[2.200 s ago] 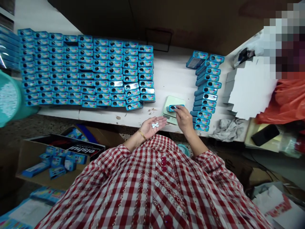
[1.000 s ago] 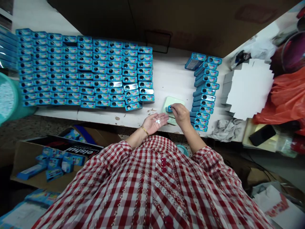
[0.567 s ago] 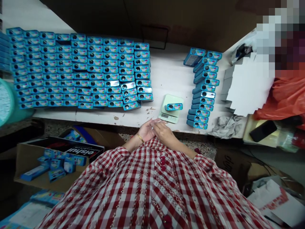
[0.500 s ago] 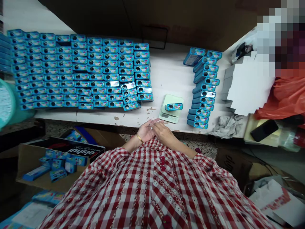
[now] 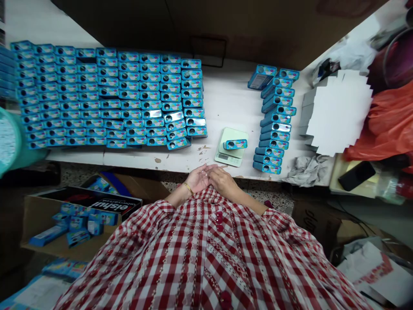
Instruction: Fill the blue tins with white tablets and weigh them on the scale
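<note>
My left hand [image 5: 197,179] lies palm up just in front of the table edge, cupped around small white tablets that are mostly hidden. The fingertips of my right hand [image 5: 223,181] rest in that palm; whether they pinch a tablet is hidden. Beyond the hands, a pale green scale [image 5: 229,157] stands on the white table [image 5: 226,101] with one blue tin [image 5: 236,144] lying on its pan, touched by neither hand.
Several rows of blue tins [image 5: 106,99] fill the table's left. A leaning row of tins [image 5: 274,120] stands right of the scale, then white card blanks [image 5: 338,112] and an orange bag [image 5: 387,125]. A teal tub [image 5: 9,142] sits far left, a cardboard box [image 5: 77,215] below.
My right hand left the tin on the scale and came back to my left palm. The left hand drew slightly nearer my body. The tin stays on the scale.
</note>
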A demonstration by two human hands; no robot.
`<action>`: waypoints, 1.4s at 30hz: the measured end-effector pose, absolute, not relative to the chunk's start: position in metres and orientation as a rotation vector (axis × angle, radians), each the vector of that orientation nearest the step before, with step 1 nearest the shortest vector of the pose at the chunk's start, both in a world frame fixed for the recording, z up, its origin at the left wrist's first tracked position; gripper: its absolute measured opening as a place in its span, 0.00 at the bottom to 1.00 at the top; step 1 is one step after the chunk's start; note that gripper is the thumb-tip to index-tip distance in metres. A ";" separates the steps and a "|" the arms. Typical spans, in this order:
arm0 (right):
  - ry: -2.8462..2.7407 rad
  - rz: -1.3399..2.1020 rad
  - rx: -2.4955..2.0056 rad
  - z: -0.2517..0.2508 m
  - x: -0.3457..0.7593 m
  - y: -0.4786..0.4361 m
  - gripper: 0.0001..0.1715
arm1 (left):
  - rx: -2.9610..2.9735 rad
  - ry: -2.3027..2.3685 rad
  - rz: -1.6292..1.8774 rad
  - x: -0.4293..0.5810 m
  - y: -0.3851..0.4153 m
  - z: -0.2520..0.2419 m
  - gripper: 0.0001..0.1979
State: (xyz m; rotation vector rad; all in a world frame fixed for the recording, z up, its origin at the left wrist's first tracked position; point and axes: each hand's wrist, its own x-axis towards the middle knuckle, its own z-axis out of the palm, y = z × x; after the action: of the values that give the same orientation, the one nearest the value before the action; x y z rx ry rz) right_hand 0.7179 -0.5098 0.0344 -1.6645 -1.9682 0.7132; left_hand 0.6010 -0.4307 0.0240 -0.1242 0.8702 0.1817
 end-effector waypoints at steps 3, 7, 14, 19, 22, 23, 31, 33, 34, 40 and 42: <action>-1.866 0.662 -1.679 0.038 0.733 -0.506 0.11 | -0.125 0.853 0.195 0.602 -0.430 0.026 0.19; -1.561 0.460 -1.804 0.037 0.772 -0.487 0.12 | -0.070 0.872 0.180 0.604 -0.430 0.029 0.17; -1.549 0.283 -1.888 0.030 0.799 -0.480 0.13 | 0.170 1.002 0.296 0.609 -0.433 0.032 0.07; -1.914 0.478 -1.687 0.041 0.748 -0.507 0.17 | 0.171 1.007 0.314 0.609 -0.438 0.031 0.05; -2.077 0.613 -1.688 0.040 0.722 -0.513 0.21 | 0.026 1.023 0.311 0.608 -0.438 0.028 0.12; -2.093 0.631 -1.706 0.038 0.718 -0.513 0.22 | -0.008 1.030 0.290 0.607 -0.438 0.028 0.14; -2.151 0.591 -1.777 0.027 0.718 -0.512 0.12 | -0.068 0.945 0.216 0.603 -0.431 0.038 0.26; -2.197 0.573 -1.728 0.026 0.719 -0.512 0.10 | -0.069 0.938 0.200 0.603 -0.431 0.038 0.26; -2.227 0.566 -1.692 0.025 0.719 -0.512 0.10 | -0.068 0.932 0.193 0.603 -0.432 0.038 0.26; -2.156 0.520 -1.578 0.021 0.734 -0.511 0.10 | -0.065 0.858 0.196 0.608 -0.431 0.042 0.26; -1.990 0.549 -1.570 0.021 0.745 -0.506 0.09 | -0.060 0.816 0.217 0.616 -0.428 0.049 0.25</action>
State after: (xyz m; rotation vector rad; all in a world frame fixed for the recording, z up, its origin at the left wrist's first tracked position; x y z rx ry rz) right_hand 0.7450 -0.5060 0.0215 -1.5699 -1.9900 0.5488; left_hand 0.6160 -0.4277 0.0494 -0.0600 0.8163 0.2165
